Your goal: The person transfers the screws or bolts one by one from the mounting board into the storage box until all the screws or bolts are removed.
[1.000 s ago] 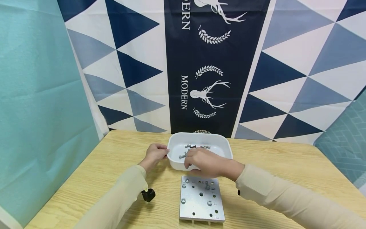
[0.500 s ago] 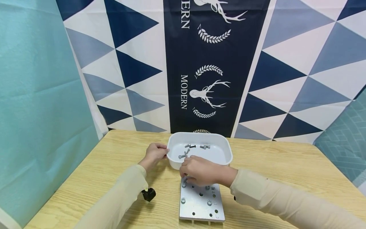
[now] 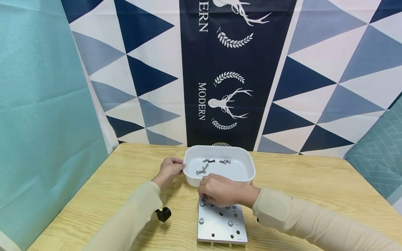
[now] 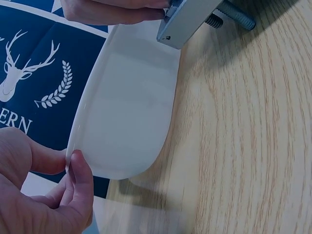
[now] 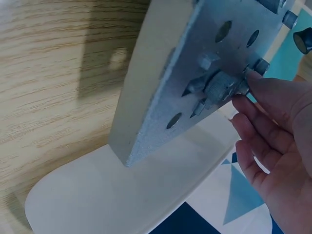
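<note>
My left hand (image 3: 170, 169) pinches the left rim of a white plastic tray (image 3: 190, 179) between thumb and fingers; the left wrist view shows the grip closely. Just in front of the tray lies a thick metal plate (image 3: 221, 228) with drilled holes and several socket head screws standing in it. At the plate's far left corner my right hand (image 3: 220, 190) pinches a screw (image 5: 242, 87) with thumb and forefinger, its other fingers curled beneath. Right beside that is another screw (image 3: 202, 203). Part of the plate's far edge is hidden behind the right hand.
Several loose screws (image 3: 200, 172) lie in the tray, one of them black (image 3: 211, 160). Threaded screw ends (image 4: 236, 14) stick out under the plate. The wooden table (image 3: 292, 188) ends at a patterned cloth (image 3: 150, 104) behind.
My right hand has moved from over the tray's front edge toward me, down to the screw at the plate's far left corner. The left hand stays on the tray rim.
</note>
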A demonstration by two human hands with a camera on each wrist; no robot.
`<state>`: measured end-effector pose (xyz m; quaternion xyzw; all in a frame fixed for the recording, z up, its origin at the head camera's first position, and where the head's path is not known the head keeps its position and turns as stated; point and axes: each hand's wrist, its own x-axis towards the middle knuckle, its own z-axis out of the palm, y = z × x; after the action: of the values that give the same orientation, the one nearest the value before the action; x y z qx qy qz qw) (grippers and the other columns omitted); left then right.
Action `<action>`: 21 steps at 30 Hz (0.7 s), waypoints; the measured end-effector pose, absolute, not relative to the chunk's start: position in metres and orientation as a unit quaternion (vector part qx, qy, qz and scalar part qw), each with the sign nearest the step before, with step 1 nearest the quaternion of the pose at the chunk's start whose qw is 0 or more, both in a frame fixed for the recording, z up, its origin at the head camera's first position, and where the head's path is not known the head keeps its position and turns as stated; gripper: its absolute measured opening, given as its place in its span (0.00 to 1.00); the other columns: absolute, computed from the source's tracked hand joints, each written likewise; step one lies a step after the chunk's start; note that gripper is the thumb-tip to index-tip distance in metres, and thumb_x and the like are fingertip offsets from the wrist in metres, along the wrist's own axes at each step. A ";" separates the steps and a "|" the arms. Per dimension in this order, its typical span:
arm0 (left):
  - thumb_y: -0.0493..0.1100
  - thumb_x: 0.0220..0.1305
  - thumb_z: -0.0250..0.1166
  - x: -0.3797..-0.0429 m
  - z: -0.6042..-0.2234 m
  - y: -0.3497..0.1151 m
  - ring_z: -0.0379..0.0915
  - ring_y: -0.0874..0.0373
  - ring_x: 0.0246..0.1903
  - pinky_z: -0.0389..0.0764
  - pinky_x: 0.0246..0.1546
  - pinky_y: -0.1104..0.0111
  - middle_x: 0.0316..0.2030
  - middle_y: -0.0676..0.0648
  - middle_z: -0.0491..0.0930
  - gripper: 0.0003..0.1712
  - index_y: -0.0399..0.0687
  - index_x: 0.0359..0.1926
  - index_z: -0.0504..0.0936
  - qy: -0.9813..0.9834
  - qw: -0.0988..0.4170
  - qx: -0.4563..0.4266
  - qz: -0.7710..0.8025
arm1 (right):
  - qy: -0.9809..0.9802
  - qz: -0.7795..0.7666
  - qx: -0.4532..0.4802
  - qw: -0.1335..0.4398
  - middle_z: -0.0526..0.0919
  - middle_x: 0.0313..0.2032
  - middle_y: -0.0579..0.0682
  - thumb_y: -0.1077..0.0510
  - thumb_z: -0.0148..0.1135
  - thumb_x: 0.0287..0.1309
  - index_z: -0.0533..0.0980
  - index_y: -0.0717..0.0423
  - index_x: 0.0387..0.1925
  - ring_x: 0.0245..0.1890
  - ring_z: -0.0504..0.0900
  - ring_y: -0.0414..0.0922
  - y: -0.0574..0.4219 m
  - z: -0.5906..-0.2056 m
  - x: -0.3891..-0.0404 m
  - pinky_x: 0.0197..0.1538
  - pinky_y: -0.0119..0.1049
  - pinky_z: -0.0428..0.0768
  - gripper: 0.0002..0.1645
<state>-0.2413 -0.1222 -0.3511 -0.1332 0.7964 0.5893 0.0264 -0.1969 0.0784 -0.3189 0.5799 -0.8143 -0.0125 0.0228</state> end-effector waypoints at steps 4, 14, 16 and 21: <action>0.34 0.63 0.62 -0.241 -0.350 -0.122 0.76 0.59 0.31 0.85 0.47 0.61 0.44 0.36 0.78 0.13 0.32 0.47 0.79 0.796 0.029 -0.138 0.588 | -0.815 -0.015 0.578 0.021 0.83 0.33 0.38 0.59 0.67 0.55 0.80 0.46 0.34 0.38 0.78 0.34 0.077 -0.321 -0.197 0.45 0.27 0.78 0.05; 0.35 0.63 0.62 -0.241 -0.349 -0.123 0.76 0.58 0.32 0.85 0.45 0.63 0.45 0.36 0.78 0.13 0.32 0.47 0.79 0.797 0.029 -0.135 0.588 | -0.817 -0.017 0.575 0.028 0.83 0.32 0.38 0.59 0.66 0.56 0.81 0.46 0.34 0.37 0.78 0.33 0.076 -0.322 -0.196 0.47 0.26 0.79 0.04; 0.34 0.63 0.61 -0.241 -0.350 -0.124 0.76 0.58 0.31 0.86 0.44 0.62 0.44 0.36 0.78 0.12 0.32 0.47 0.79 0.798 0.027 -0.133 0.588 | -0.816 -0.015 0.576 0.032 0.83 0.32 0.38 0.59 0.66 0.56 0.80 0.46 0.33 0.37 0.78 0.33 0.076 -0.322 -0.196 0.47 0.26 0.79 0.04; 0.34 0.63 0.62 -0.242 -0.352 -0.123 0.76 0.59 0.30 0.86 0.43 0.62 0.44 0.35 0.79 0.12 0.31 0.46 0.79 0.797 0.022 -0.135 0.588 | -0.812 -0.016 0.581 0.053 0.82 0.31 0.38 0.59 0.66 0.55 0.80 0.46 0.33 0.36 0.77 0.33 0.077 -0.324 -0.196 0.45 0.26 0.79 0.04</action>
<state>-0.2423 -0.1233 -0.3515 -0.1346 0.7974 0.5879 0.0215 -0.1964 0.0775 -0.3241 0.5806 -0.8123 -0.0161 0.0534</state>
